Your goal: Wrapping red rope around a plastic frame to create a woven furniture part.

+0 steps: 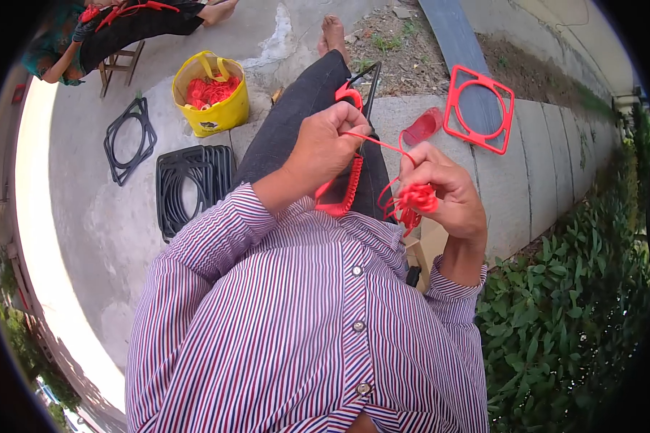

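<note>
A thin red cord runs between my two hands above my lap. My left hand (323,144) is closed, pinching the cord between thumb and fingers. My right hand (451,191) is closed around a bunched bundle of red cord (417,198), with loose loops hanging below it. Across my thighs, beneath my left hand, lies a black frame with rows of red cord wound along its edge (353,184). My hand and forearm hide part of that frame.
At the left stand a yellow bag (231,112) of red cord, a stack of black frames (167,177) and a single black frame (150,136). A red frame (510,119) and red shoe (425,126) lie at the right. Bushes (542,303) border the right. Another person sits far left.
</note>
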The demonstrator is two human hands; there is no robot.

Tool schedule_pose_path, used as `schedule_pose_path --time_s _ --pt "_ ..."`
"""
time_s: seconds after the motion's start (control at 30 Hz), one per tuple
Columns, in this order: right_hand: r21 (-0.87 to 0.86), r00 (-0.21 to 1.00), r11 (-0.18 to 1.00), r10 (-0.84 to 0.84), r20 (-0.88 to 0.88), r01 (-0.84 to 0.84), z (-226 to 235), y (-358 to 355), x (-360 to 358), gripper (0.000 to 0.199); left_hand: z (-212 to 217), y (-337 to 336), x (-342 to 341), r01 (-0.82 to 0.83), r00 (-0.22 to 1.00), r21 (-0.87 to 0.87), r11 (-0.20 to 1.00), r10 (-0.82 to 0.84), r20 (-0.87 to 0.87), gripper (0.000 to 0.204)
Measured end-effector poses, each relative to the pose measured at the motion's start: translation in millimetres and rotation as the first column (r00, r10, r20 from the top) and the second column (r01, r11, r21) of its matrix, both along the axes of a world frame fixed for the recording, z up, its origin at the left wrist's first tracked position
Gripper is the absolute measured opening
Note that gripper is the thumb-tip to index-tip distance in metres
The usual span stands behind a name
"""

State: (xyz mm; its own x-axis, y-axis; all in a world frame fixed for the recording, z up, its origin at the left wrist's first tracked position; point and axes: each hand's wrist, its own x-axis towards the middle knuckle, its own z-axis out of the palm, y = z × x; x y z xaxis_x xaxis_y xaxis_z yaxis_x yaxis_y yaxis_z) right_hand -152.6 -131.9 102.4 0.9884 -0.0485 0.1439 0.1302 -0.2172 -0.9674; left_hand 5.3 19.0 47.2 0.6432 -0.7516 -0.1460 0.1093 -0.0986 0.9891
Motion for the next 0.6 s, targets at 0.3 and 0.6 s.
schedule_pose_path --time_s 0.3,0.6 --pt "-0.034 0.899 0.935 -0.349 -0.265 0.353 -105 40 39 0.027 -57 16 8 0.074 0.99 0.346 0.935 -0.111 0.09 0.022" --pt "-0.147 0.905 0.894 -0.41 0.115 0.424 -51 31 20 0.038 30 -1 -3 0.089 0.973 -0.153 0.984 -0.119 -0.196 0.009"
